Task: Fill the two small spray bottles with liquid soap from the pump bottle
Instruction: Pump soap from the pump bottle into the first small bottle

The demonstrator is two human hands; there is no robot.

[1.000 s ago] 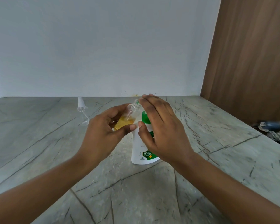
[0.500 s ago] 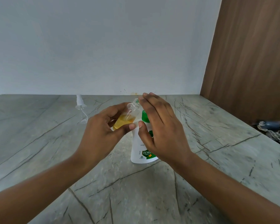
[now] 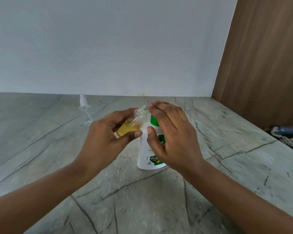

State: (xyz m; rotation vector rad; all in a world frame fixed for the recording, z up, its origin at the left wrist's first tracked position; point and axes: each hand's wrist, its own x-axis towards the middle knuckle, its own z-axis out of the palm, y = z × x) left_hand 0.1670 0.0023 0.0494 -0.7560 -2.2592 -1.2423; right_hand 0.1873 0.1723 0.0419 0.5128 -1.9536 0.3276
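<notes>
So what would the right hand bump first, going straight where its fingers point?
Probably the right hand would meet the open neck of the small spray bottle held by the left hand, though depth is unclear.

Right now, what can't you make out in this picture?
Head view:
- Top of the pump bottle: covered by the right hand.
- Base of the small bottle: wrapped by the left hand.
- Whether soap flows at its mouth: too small to tell.
- Far-left spray top: clear, tiny, details unreadable.
- Right-side dark clutter: cut off by the frame edge.
</notes>
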